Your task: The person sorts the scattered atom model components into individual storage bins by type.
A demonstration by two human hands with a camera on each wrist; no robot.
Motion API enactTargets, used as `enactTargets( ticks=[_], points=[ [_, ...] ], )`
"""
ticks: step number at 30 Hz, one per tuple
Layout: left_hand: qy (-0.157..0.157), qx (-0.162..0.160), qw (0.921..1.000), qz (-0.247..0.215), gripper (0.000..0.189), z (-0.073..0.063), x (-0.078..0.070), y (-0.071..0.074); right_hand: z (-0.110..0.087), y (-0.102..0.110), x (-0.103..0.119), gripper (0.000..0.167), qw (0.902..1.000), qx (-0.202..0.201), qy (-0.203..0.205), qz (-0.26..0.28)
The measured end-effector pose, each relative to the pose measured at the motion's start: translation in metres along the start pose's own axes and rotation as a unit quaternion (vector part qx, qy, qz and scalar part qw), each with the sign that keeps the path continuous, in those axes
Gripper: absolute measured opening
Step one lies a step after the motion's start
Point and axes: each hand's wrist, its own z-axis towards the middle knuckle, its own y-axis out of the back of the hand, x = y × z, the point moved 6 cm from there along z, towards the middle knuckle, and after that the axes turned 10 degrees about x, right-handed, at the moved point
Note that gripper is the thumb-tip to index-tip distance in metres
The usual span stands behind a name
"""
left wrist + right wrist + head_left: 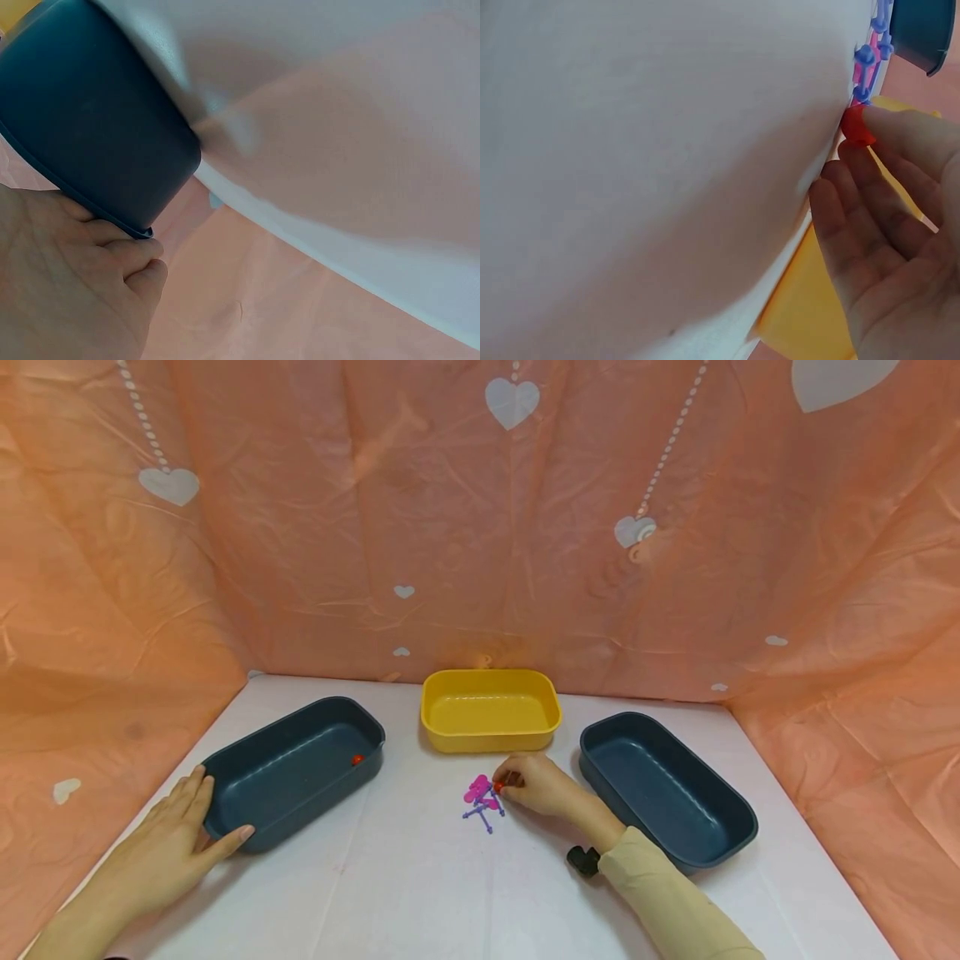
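My right hand (pixel 538 783) pinches a small red round bead (pixel 857 126) between thumb and index finger, right at the edge of a small pile. The other fingers extend beside it, close over the cloth. In that pile lie pink flat pieces (pixel 477 791) and purple sticks with knobbed ends (pixel 480 814). My left hand (pixel 168 839) rests against the near left end of a dark blue tray (pixel 292 768), fingers along its rim and thumb by its front side. Inside this tray, towards the right end, lies another small red bead (pixel 357 760).
A yellow tray (pixel 491 743) stands behind the pile. To the right, another dark blue tray (pixel 675 793) sits angled beside the right forearm. A small black object (pixel 583 862) is at the right wrist. White cloth (pixel 405 893) covers the table; orange curtains (pixel 450 527) with hearts surround it.
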Motion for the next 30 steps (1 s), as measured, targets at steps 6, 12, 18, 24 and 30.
enactTargets(
  ticks=[6, 12, 18, 24, 30],
  points=[
    [0.000, 0.001, 1.0000, -0.002, 0.096, -0.001, 0.000, -0.001, 0.000, -0.001, 0.001, 0.013, 1.0000, -0.004, 0.009, -0.002],
    [-0.002, -0.003, 1.0000, 0.001, 0.096, -0.001, 0.000, -0.001, -0.002, 0.000, 0.001, 0.014, 0.9998, -0.014, 0.010, -0.003],
    [0.000, -0.001, 1.0000, -0.002, 0.097, -0.001, 0.001, -0.001, -0.002, 0.004, 0.005, 0.014, 0.9989, -0.041, 0.020, 0.006],
    [0.001, 0.001, 1.0000, -0.003, 0.097, 0.000, 0.001, -0.001, 0.002, 0.007, 0.014, 0.016, 0.9966, -0.075, 0.027, 0.024],
    [0.000, 0.000, 1.0000, -0.003, 0.097, 0.000, 0.001, 0.000, 0.011, 0.008, 0.028, 0.016, 0.9935, -0.099, 0.034, 0.046]
  ],
)
